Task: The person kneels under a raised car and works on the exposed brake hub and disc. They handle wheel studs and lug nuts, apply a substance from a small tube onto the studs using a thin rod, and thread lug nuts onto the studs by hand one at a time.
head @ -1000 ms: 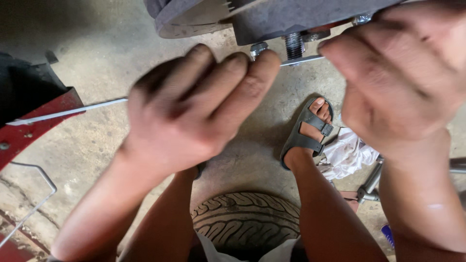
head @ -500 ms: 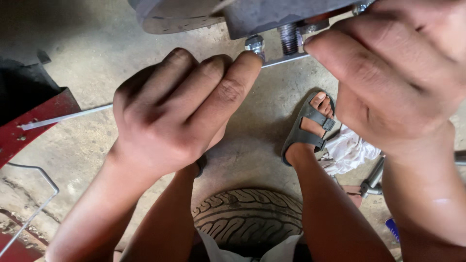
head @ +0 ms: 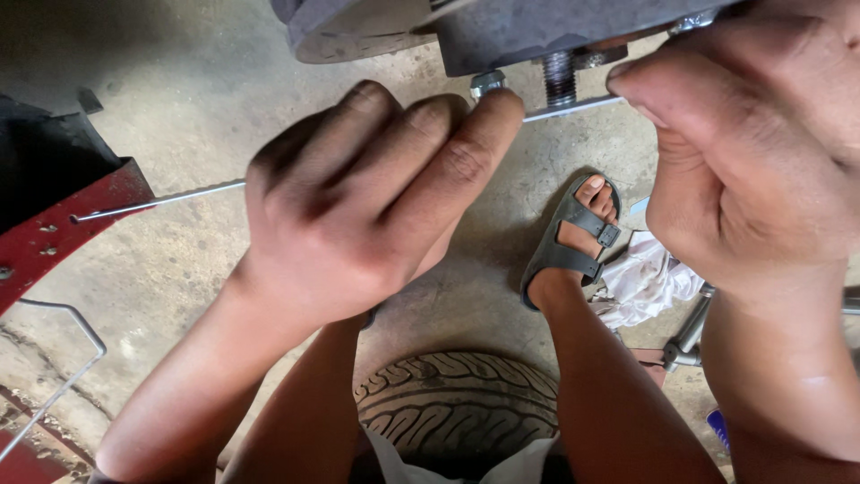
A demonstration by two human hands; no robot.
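My left hand (head: pixel 367 197) is closed around a long thin metal rod (head: pixel 152 203) that runs from the left across to the right. Its index fingertip rests by a small hex bolt head (head: pixel 486 82) under a grey metal vehicle part (head: pixel 502 31). My right hand (head: pixel 752 152) pinches the rod's flat right end (head: pixel 573 108) just below a threaded stud (head: pixel 558 76). Most of the rod is hidden inside my left fist.
A red metal panel (head: pixel 54 237) with holes lies at the left, with a bent wire (head: pixel 63 358) below it. I sit on a worn tyre (head: pixel 457 399). My sandalled foot (head: pixel 573 237) rests on concrete beside a white rag (head: pixel 645 278) and a metal tool (head: pixel 690 332).
Both hands have shifted slightly along the rod under the metal part; the left index finger now lies closer to the bolt head. The grip on the rod is unchanged.
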